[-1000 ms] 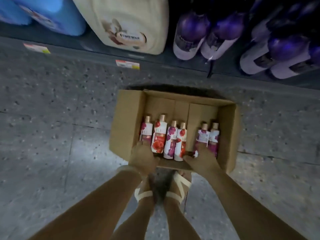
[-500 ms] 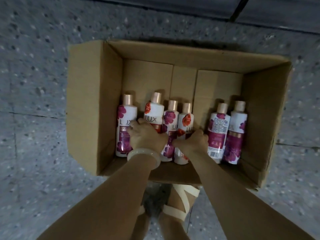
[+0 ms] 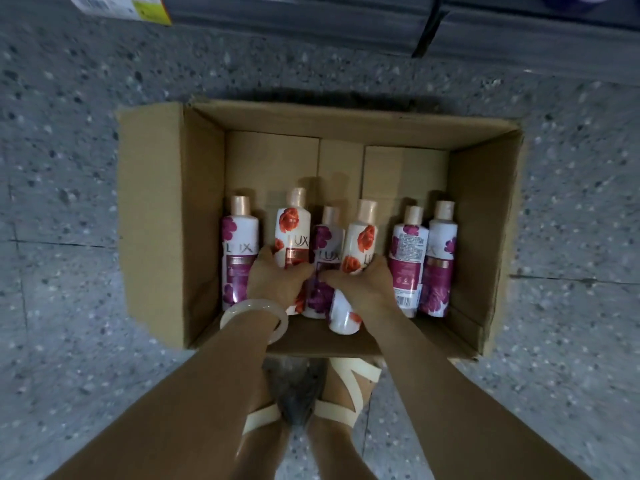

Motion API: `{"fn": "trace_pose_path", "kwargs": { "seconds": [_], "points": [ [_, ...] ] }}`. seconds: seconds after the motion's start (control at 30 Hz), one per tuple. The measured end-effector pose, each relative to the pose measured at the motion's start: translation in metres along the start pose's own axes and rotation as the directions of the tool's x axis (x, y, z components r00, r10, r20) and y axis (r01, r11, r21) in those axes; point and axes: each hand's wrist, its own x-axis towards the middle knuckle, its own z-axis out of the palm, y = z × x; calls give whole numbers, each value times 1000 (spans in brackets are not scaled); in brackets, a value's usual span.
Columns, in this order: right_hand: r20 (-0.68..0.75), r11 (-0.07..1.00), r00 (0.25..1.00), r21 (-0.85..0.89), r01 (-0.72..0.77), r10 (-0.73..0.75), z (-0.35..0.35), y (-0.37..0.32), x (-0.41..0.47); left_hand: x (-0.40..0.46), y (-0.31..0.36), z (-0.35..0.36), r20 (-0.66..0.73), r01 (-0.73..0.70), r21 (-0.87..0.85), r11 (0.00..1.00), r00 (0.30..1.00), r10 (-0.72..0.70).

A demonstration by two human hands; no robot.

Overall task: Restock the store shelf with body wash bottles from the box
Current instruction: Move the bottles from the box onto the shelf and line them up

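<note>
**A:** What are the hands doing right now?

**B:** Both are working inside the cardboard box (image 3: 152, 216). The right hand (image 3: 363, 289) is wrapping around the lower body of a red-flowered bottle (image 3: 360, 251), with its fingers curling over the front. The left hand (image 3: 277, 282), the one wearing a pale bangle (image 3: 254, 318), is closing around a second red-flowered bottle (image 3: 292, 233) just to its left.

**A:** Is the right-hand bottle lying flat?

**B:** It looks to be tilting, with its base swinging toward the near wall of the box and its cap (image 3: 367, 209) pointing away, toward the far wall. So its long axis is running roughly along the line of the forearm, away from the person.

**A:** And the rest?

**B:** Four more bottles are lying in the same row: a purple-flowered one (image 3: 239, 251) at the far left, one (image 3: 325, 237) wedging between the two hands, and two (image 3: 408, 251) (image 3: 441, 254) sitting just beside the right hand on the right. All caps are pointing the same way.

**A:** Where is the shelf from here?

**B:** Its dark lower edge (image 3: 311, 15) is showing beyond the box, past the speckled floor (image 3: 69, 133). I'd judge the lift is going up and forward, cap end leading, each hand carrying its own bottle.
</note>
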Motion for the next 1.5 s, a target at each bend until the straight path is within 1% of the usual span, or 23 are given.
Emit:
{"fn": "trace_pose_path", "kwargs": {
  "seconds": [0.1, 0.17, 0.3, 0.4, 0.47, 0.5, 0.6, 0.67, 0.73, 0.87, 1.0, 1.1, 1.23, 1.27, 1.37, 1.5],
  "points": [
    [-71, 995, 993, 36, 93, -90, -20, -17, -34, -32, 12, -19, 6, -10, -119, 993, 1000, 10],
    [-126, 988, 984, 69, 135, -126, -38, -34, -64, -62, 28, -34, -6, -46, -182, 982, 999, 46],
    [-162, 966, 963, 109, 233, -214, -77, -80, -133, -133, 76, -67, -76, -235, -203, 951, 972, 224],
    [-180, 930, 923, 80, 358, -339, -108, -118, -195, -193, 119, -96, -37, -320, -199, 926, 947, 319],
    [-179, 916, 909, 75, 394, -377, -127, -137, -232, -234, 143, -113, -6, -373, -231, 899, 924, 382],
    [-201, 905, 895, 76, 419, -398, -137, -146, -254, -256, 154, -123, 3, -412, -235, 881, 906, 424],
    [-289, 853, 822, 34, 521, -490, -169, -169, -319, -322, 188, -151, -13, -554, -208, 806, 826, 564],
    [-348, 822, 785, 64, 566, -513, -191, -182, -364, -363, 205, -169, -14, -623, -199, 756, 774, 634],
    [-419, 781, 729, 73, 621, -541, -214, -192, -406, -403, 218, -184, 7, -688, -182, 702, 713, 701],
    [-501, 708, 637, 66, 704, -586, -250, -201, -488, -481, 239, -207, 17, -778, -195, 597, 605, 796],
    [-593, 665, 560, 54, 745, -578, -278, -202, -572, -568, 262, -221, 24, -854, -207, 477, 483, 875],
    [-659, 635, 501, 45, 771, -561, -303, -203, -626, -630, 280, -228, 14, -906, -208, 369, 375, 927],
    [-739, 583, 406, 22, 812, -538, -343, -203, -689, -704, 294, -226, 53, -946, -210, 248, 243, 969],
    [-754, 572, 389, 21, 820, -530, -354, -201, -703, -720, 296, -224, 56, -950, -216, 227, 220, 974],
    [-790, 539, 340, 14, 842, -511, -390, -192, -742, -765, 303, -211, 66, -949, -251, 192, 181, 981],
    [-817, 481, 263, -20, 877, -513, -456, -175, -784, -830, 314, -178, 72, -956, -267, 120, 105, 992]
  ]
}}
